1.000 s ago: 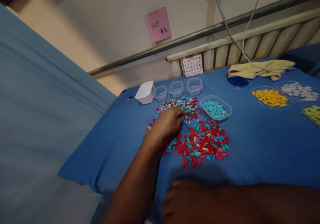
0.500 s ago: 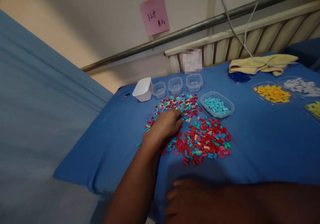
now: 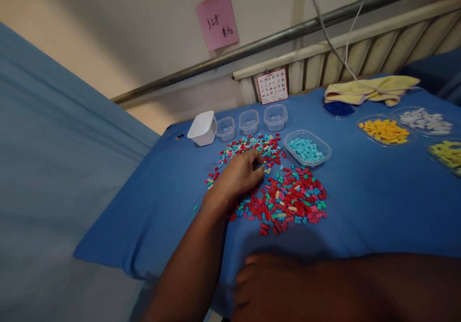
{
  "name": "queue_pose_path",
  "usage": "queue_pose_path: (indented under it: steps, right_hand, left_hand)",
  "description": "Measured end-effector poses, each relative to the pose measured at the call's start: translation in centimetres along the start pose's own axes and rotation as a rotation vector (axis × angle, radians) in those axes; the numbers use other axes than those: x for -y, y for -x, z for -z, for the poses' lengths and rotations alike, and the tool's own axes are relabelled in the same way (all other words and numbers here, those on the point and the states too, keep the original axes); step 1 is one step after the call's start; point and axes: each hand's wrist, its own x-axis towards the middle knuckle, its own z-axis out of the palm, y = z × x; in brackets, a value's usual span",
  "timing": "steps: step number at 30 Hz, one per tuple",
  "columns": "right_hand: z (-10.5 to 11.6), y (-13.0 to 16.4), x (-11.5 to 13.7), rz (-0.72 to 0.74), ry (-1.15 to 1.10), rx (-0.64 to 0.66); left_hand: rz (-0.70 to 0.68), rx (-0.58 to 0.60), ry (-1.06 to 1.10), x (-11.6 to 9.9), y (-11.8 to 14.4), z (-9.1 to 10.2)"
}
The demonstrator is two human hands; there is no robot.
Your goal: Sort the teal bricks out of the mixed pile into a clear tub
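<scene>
My left hand [image 3: 243, 174] reaches over the mixed small plastic building bricks, its fingers curled down among them and the thumb close to the forefinger. What its fingertips hold, if anything, is hidden. Behind it lies a pile of red, blue, green and cream bricks [image 3: 252, 143]; in front and to the right spreads a mostly red pile [image 3: 291, 197]. A clear tub [image 3: 326, 156] of light blue bricks stands right of the hand. Close to me, in shadow, my right hand [image 3: 264, 283] is curled closed near the table's front edge; its contents do not show.
At the back stand a white tub [image 3: 202, 127] and three clear tubs [image 3: 248, 122]. Containers of dark blue, yellow [image 3: 384, 131], white [image 3: 425, 120] and yellow-green pieces line the right. Behind them lie a yellow cloth [image 3: 370, 89] and a cable. A printed card [image 3: 272, 87] leans on the radiator.
The whole view has shifted slightly, so things sit a little further left. My left hand stays over the bricks, its fingers a bit more bent. My right hand has hardly moved.
</scene>
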Motion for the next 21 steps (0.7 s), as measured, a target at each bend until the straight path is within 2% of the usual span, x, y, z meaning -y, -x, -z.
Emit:
queue_pose_path:
  steps: [3,6,8,12,16,21]
  right_hand:
    - [1.6,-0.1,0.3,-0.014,-0.015,-0.011]
    - [3.7,-0.4,0.9,-0.029,-0.063,0.039]
    - [4.6,-0.6,1.1,-0.047,-0.084,0.095]
    - [3.7,-0.6,0.9,-0.056,-0.079,0.096]
    - [1.9,-0.4,0.6,-0.044,-0.096,0.055]
    - [2.1,-0.6,0.5,-0.045,-0.104,0.061]
  left_hand:
    - [-0.135,0.045,-0.003,-1.4,-1.1,-0.3]
    - [-0.262,0.131,-0.147,-3.0,-2.7,-0.7]
    - [-0.299,0.223,-0.258,-3.7,-3.6,-0.8]
    - [-0.304,0.333,-0.338,-4.2,-4.4,-0.8]
    - [-0.288,0.306,-0.369,-3.4,-4.0,-0.6]
    - [-0.265,0.18,-0.251,-3.8,-3.7,0.8]
